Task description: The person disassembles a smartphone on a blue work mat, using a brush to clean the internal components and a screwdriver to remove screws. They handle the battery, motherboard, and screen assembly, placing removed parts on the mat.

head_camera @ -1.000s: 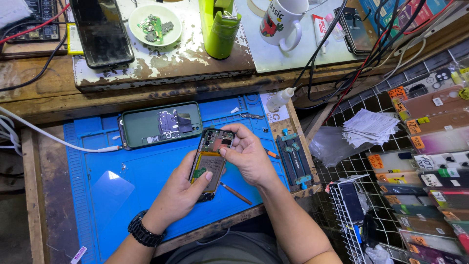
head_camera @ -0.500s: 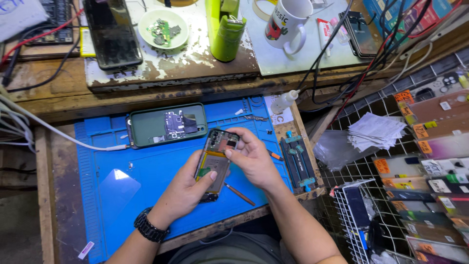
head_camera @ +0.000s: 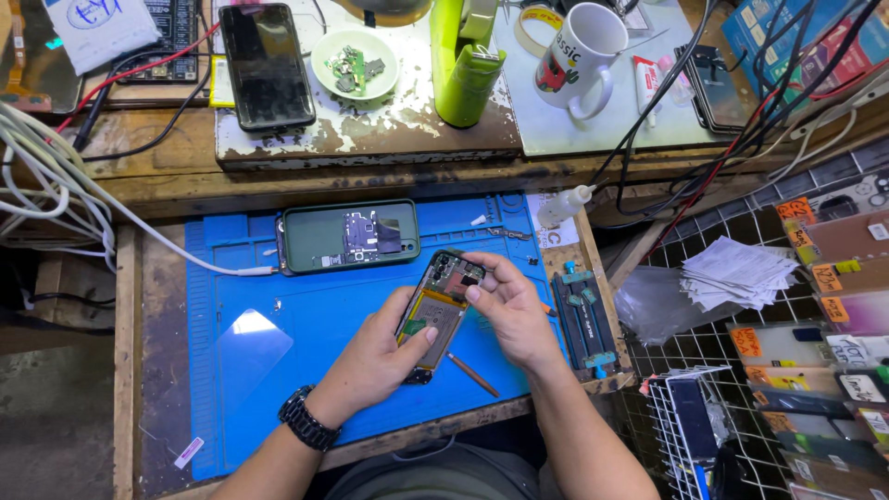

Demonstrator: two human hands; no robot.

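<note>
An opened phone (head_camera: pixel 437 306) with its back off shows a battery and circuit board. My left hand (head_camera: pixel 370 356), with a black watch on the wrist, grips its lower half from the left. My right hand (head_camera: pixel 505 310) holds the upper end, thumb and fingertips pressed on the board near the camera area. The phone is tilted above a blue work mat (head_camera: pixel 278 343). A green phone case (head_camera: pixel 347 238) with a small black part lying on it rests on the mat behind my hands.
A thin brown stick tool (head_camera: pixel 473 374) and a clamp jig (head_camera: pixel 582 319) lie right of my hands. A glass protector (head_camera: pixel 250 347) lies left. Behind: a dark phone (head_camera: pixel 266 65), a bowl of parts (head_camera: pixel 355 62), green dispenser (head_camera: pixel 466 65), mug (head_camera: pixel 583 56), cables, wire rack (head_camera: pixel 787 370).
My hands keep the same grip on the opened phone. The view has shifted slightly; the fingers of my right hand have moved a little on the board.
</note>
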